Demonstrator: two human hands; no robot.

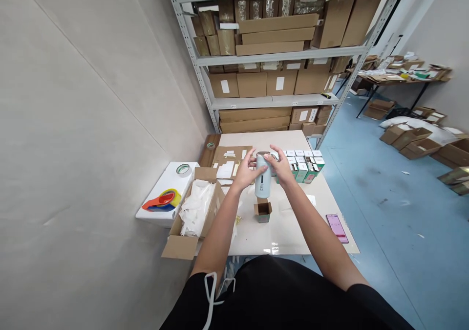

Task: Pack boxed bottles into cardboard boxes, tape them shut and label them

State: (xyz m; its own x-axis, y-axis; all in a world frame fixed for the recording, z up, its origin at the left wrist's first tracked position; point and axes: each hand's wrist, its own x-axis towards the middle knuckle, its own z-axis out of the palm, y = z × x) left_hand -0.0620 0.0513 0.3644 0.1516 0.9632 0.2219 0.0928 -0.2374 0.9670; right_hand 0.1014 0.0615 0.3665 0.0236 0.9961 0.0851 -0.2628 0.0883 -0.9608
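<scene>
Above the table I hold a light-blue tumbler (263, 182) with dark lettering on its side, nearly upright. My left hand (246, 172) grips its left side, thumb across the front. On the upper right, near the dark rim, my right hand (279, 165) is closed on it with the thumb in front. Just below the tumbler's base stands a small open carton (263, 216), flaps spread and its inside dark. Behind my right hand, several green-and-white boxes (302, 171) stand in rows.
At left, a large open carton (179, 244) holds white packing material. Tape rolls and an orange tape dispenser (161, 201) lie on a white surface. Flattened cardboard (238, 153) lies on the table (289, 237), a phone (337, 228) near its right edge. Behind rises a shelf rack (278, 56) of cartons.
</scene>
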